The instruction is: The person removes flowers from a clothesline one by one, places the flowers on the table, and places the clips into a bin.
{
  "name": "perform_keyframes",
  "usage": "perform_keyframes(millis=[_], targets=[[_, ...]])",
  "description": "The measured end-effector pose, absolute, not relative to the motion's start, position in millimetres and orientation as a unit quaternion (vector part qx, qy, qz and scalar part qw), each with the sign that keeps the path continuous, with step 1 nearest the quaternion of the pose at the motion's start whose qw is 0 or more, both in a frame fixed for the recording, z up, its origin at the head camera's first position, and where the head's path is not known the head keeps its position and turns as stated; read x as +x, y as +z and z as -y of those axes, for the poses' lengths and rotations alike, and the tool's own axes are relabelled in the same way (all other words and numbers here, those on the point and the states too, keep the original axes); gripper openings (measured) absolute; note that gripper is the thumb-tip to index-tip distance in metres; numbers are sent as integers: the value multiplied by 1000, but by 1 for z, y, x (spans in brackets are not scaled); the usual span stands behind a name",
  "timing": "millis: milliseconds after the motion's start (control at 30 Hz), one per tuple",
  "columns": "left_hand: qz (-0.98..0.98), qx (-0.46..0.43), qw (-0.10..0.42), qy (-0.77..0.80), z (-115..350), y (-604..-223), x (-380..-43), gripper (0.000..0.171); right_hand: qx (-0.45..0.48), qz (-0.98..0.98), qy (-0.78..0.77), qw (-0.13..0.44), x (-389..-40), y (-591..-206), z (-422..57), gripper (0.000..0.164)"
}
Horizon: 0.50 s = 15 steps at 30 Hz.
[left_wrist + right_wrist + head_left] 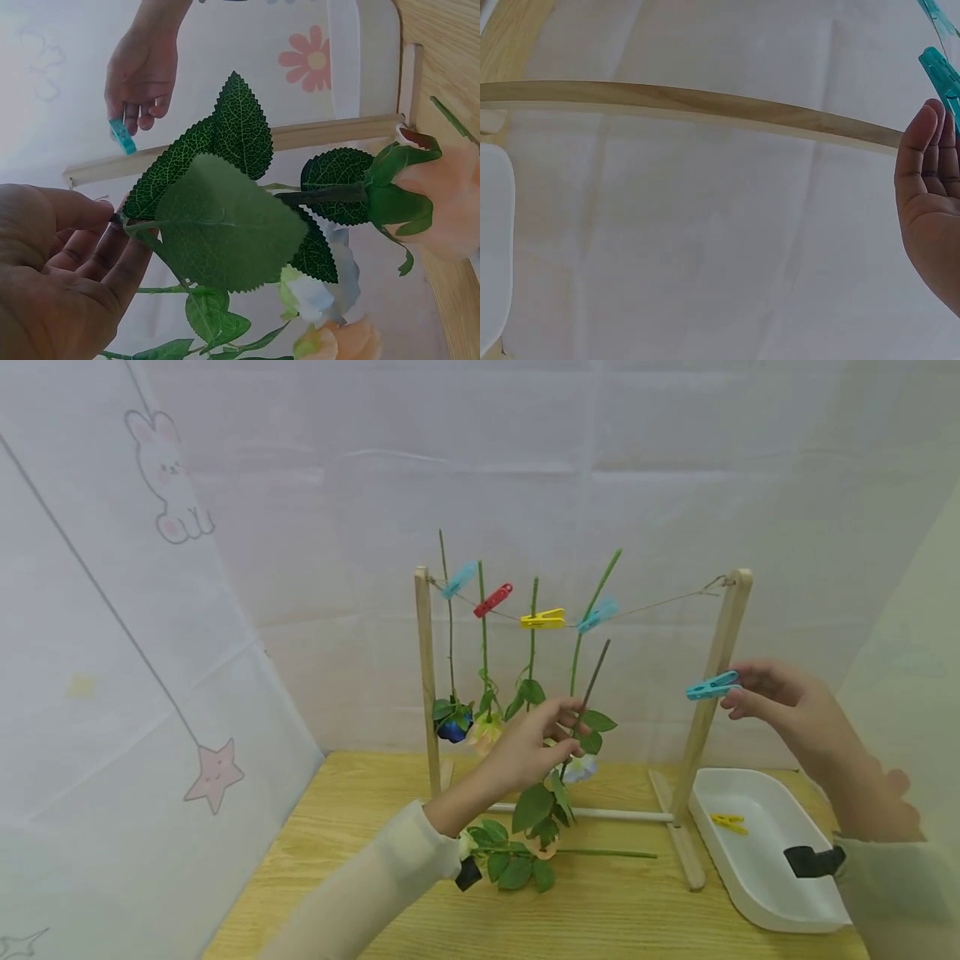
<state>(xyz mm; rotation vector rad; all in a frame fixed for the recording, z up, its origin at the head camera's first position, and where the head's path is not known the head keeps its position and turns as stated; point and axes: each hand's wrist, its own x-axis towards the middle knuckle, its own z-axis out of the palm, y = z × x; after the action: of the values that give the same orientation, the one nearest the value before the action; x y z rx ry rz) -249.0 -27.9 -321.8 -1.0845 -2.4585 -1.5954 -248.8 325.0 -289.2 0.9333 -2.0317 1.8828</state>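
**Rose in the left hand, clothespin in the right**

On my head feed, the left hand (528,743) is at the centre of the frame, pinching the dark stem (597,672) of a peach rose (442,202) between thumb and fingers. The stem slants to the upper right above the grip; the bloom hangs downward, low in the centre. From the left wrist I see the bloom at the right edge, with broad leaves across the middle.

The right hand (798,714), at the right of the head frame, grips a blue clothespin (703,690) with thumb and forefinger, just in front of the wooden right post (722,652). On the right wrist feed that clothespin is cut by the right edge.

Across the middle I see a cord (652,607) bearing four clothespins: blue (459,581), red (492,601), yellow (542,619) and blue (597,616), each beside an upright stem.

Below the left hand, another flower's green stem (607,853) lies along the table (615,910). At lower right, a white tray (761,847) holds a yellow clothespin (727,823).
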Motion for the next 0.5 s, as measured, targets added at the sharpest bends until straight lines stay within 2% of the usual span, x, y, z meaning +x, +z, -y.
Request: perform_keyframes(millis=[500], targets=[[814,-352,24,-462,46,-329,-240,43,218,761,600,116,-237,-316,-353,30]])
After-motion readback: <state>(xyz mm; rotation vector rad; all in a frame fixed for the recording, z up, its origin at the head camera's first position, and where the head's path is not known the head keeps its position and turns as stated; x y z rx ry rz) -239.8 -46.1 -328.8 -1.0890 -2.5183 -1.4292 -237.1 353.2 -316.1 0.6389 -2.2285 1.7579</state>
